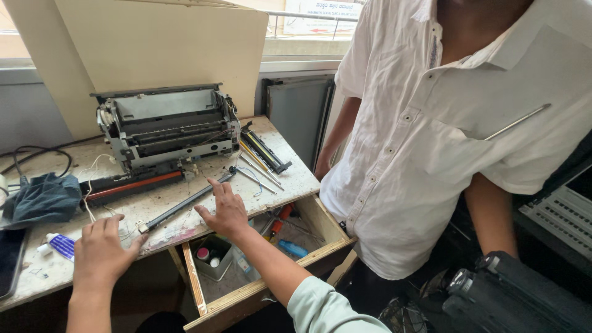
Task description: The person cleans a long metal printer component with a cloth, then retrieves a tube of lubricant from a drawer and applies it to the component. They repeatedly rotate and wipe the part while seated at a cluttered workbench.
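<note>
Two hands at the front edge of a cluttered bench.
Left hand (102,253) rests flat, released, near the edge; right hand (227,213) spread, released, fingertips touching one long dark roller (185,203) above one open drawer (320,225).

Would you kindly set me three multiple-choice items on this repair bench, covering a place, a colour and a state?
1. Where does the dark roller rod lie?
A. in the drawer
B. on the table in front of the stripped printer
C. on the floor

2. What colour is the crumpled cloth at the table's left?
A. dark blue-grey
B. yellow
C. white

3. How is the wooden drawer?
A. shut
B. removed
C. pulled open

Answers: 1 B, the right hand rests beside the rod on the tabletop; 2 A, it looks dark blue-grey; 3 C, tools show inside it, while the left hand lies flat on the table.
</note>
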